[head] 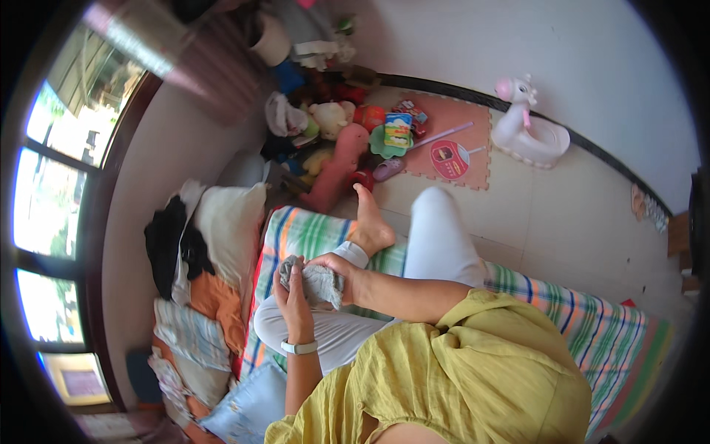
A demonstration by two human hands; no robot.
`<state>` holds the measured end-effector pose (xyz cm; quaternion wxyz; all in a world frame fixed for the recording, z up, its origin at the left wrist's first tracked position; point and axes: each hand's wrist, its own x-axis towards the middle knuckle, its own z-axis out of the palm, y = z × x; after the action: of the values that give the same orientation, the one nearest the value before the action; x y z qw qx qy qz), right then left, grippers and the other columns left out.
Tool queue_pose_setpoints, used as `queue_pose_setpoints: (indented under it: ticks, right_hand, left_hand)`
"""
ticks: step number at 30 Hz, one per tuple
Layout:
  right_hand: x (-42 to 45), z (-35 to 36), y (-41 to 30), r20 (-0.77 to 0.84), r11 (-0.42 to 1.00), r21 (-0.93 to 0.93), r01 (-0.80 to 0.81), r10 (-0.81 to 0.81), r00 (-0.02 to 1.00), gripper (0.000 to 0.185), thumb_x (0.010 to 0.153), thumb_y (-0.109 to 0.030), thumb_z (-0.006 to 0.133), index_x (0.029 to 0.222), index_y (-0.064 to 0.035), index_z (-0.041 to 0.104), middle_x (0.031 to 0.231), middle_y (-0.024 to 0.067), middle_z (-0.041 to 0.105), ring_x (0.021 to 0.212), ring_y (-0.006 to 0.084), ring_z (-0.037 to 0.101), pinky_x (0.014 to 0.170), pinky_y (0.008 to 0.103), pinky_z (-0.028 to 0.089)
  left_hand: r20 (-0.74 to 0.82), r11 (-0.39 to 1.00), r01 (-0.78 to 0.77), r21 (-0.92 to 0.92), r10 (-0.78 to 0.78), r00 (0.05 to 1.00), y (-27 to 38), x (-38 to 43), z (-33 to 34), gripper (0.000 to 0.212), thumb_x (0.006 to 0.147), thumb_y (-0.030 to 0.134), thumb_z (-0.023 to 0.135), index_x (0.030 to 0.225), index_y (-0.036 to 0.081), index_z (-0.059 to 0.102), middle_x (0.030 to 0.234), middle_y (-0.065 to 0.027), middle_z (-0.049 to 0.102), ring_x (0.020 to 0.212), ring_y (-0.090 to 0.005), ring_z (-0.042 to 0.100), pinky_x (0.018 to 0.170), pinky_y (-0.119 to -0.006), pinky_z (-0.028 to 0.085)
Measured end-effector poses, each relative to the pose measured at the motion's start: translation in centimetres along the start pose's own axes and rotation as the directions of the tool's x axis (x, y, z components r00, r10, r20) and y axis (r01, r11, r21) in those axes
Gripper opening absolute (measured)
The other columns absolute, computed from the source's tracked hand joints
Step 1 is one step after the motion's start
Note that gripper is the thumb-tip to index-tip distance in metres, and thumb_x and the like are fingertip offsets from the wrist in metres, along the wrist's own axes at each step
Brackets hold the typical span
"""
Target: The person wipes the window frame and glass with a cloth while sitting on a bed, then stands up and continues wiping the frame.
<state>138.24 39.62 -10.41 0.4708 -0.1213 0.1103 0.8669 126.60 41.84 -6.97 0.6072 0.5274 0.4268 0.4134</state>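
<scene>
A bunched grey knit cloth [320, 285], perhaps a sock, is held between my two hands above my folded leg. My left hand [293, 302], with a white band at its wrist, grips the rolled end, its thumb on top. My right hand [349, 273] holds the opposite side, where the cloth hangs in loose folds; some of its fingers are hidden behind the fabric. Beneath lie my white trousers [327, 333]. My bare foot [374, 225] rests just beyond the hands on a plaid sheet [319, 230].
Pillows [230, 227] and heaped clothes [213, 299] line the left side, with a blue cushion [249, 405] nearer me. On the floor ahead are a pink plush toy [338, 166], a purple clog [389, 168], a hand fan [450, 160] on a foam mat [474, 127], and a child's potty [532, 136].
</scene>
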Motion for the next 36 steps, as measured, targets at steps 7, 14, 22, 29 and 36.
queue_pose_setpoints:
  ticks: [7,14,22,29,36]
  right_hand:
    - [-6.3,-1.5,-9.1,0.087,0.974,0.162,0.158,-0.173,0.981,0.021,0.083,-0.028,0.052,0.086,-0.0093,0.062,0.081,0.0062,0.066,0.072,0.0219,0.064,0.07,0.0367,0.053]
    - [-14.5,-7.8,-15.9,0.053,0.833,0.394,0.388,-0.442,0.896,0.017,0.082,-0.026,0.054,0.084,-0.0117,0.064,0.08,0.0035,0.067,0.071,0.0202,0.066,0.068,0.0371,0.055]
    - [-21.6,-16.5,-18.9,-0.183,0.595,0.495,0.633,-0.641,0.746,0.023,0.083,-0.028,0.051,0.084,-0.0091,0.063,0.079,0.0068,0.066,0.071,0.0247,0.065,0.065,0.0429,0.054]
    - [-25.7,-15.6,-22.4,-0.416,0.385,0.333,0.861,-0.759,0.501,0.022,0.081,-0.019,0.056,0.095,-0.0042,0.062,0.096,0.0113,0.065,0.091,0.0228,0.063,0.084,0.0389,0.05]
    - [-29.3,-4.0,-27.1,-0.46,0.373,0.522,0.767,-0.634,0.622,0.019,0.084,-0.019,0.052,0.092,-0.0045,0.062,0.088,0.0083,0.067,0.077,0.0221,0.065,0.075,0.0356,0.053]
  left_hand:
    - [0.15,0.995,-0.069,0.077,0.057,0.987,1.4,4.5,12.2,0.024,0.094,0.011,0.047,0.114,-0.003,0.049,0.109,-0.0114,0.059,0.1,-0.0176,0.058,0.09,-0.029,0.045]
    - [0.391,0.981,0.121,0.149,-0.171,0.904,-2.3,8.0,24.4,0.021,0.09,0.007,0.052,0.109,-0.003,0.053,0.103,-0.0117,0.062,0.096,-0.0209,0.061,0.087,-0.031,0.047]
    - [0.651,0.879,0.123,0.461,-0.429,0.626,-9.4,10.4,34.6,0.021,0.085,0.013,0.062,0.102,0.0,0.058,0.086,-0.0013,0.06,0.078,-0.0068,0.053,0.07,-0.023,0.045]
    - [0.798,0.808,-0.136,0.574,-0.514,0.315,-11.7,14.2,38.3,0.04,0.082,0.024,0.066,0.111,-0.001,0.056,0.092,-0.0148,0.064,0.083,-0.0168,0.062,0.071,-0.029,0.049]
    - [0.606,0.667,0.146,0.731,-0.732,0.311,-1.2,19.9,43.7,0.02,0.081,0.013,0.064,0.096,0.0,0.061,0.08,0.0009,0.061,0.07,-0.007,0.055,0.064,-0.02,0.044]
